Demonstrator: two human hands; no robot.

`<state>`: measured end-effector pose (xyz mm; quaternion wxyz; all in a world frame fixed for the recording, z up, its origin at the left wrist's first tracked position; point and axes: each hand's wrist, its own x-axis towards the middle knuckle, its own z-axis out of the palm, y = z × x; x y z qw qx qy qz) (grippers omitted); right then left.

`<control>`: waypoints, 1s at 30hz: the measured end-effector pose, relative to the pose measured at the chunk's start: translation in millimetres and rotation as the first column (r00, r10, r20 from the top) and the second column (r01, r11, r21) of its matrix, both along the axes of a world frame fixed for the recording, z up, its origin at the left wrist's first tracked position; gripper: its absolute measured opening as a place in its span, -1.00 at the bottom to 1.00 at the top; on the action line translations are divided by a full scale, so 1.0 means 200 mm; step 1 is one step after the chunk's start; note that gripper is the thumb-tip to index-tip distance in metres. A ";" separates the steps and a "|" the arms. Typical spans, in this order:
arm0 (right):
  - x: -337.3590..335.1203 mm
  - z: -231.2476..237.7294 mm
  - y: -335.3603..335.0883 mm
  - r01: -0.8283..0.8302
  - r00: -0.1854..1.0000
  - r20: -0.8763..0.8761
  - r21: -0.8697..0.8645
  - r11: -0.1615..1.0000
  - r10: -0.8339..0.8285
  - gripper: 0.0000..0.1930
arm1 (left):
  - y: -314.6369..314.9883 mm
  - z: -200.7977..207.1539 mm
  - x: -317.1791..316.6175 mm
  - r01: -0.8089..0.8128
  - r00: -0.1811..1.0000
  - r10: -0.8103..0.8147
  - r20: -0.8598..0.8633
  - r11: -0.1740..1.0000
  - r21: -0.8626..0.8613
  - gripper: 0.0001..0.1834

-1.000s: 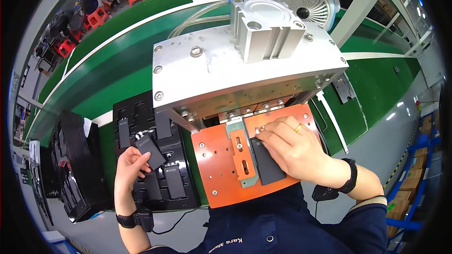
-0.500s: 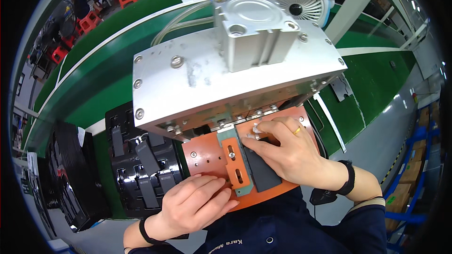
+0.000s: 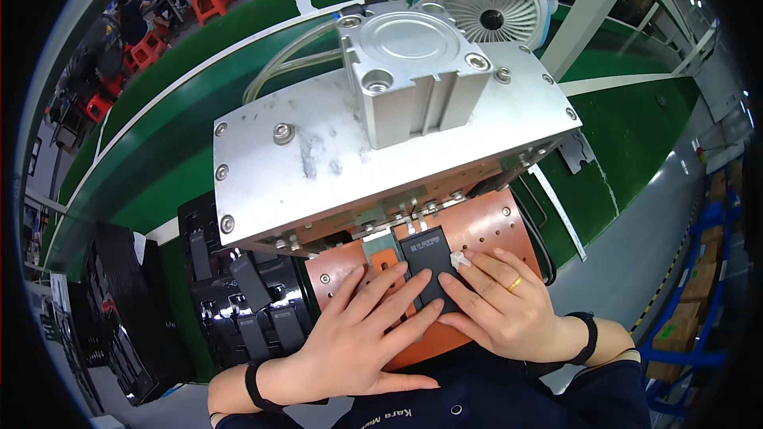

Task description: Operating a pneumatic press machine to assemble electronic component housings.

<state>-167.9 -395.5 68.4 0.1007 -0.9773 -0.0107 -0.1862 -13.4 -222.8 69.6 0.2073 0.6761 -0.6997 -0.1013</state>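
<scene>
Shows at far left a stack of black moulded trays (image 3: 123,310). Next, on the green tabletop (image 3: 191,147), has a single black tray (image 3: 284,276) with several similar packs (image 3: 252,338), one lying askew. Near the middle, rests the left hand (image 3: 342,345) palm down, fingers fanned out and grasping nothing, partly hiding a slotted orange block (image 3: 384,258) on an orange plate (image 3: 485,230). Above the plate, shows a metal press (image 3: 334,139) topped by a squat cylinder (image 3: 425,40). Just right of the block, has the black pack (image 3: 425,253) flat on the plate, light tabs (image 3: 423,226) toward the press, left fingertips on its near half. Farther back, shows a white fan (image 3: 497,12). Sets the right hand (image 3: 509,314) at the pack's right side, fingers loosely bent, index fingertip apparently touching. Has a white scrap (image 3: 458,259) at those fingertips; cannot tell whether pinched or merely lying there. At far right, shows a blue rack (image 3: 691,356) with cardboard boxes (image 3: 679,322).
</scene>
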 end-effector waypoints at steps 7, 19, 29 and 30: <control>0.06 0.01 -0.02 -0.028 0.999 0.019 -0.075 0.997 0.030 -0.52 | -0.03 0.02 0.04 -0.026 0.999 0.026 -0.024 0.999 0.035 -0.12; 0.05 0.01 0.03 0.024 0.998 -0.044 -0.196 0.980 -0.033 -0.49 | -0.03 0.01 0.04 -0.030 0.991 0.034 -0.131 0.999 0.034 -0.22; 0.04 0.04 -0.03 -0.020 0.996 -0.094 -0.119 0.993 0.009 -0.51 | -0.04 0.02 0.03 -0.068 0.998 0.068 0.009 0.997 0.020 -0.25; 0.04 0.04 -0.06 -0.060 0.992 -0.117 -0.077 0.995 0.051 -0.52 | -0.05 0.01 0.03 -0.062 0.998 0.062 -0.016 0.998 0.014 -0.26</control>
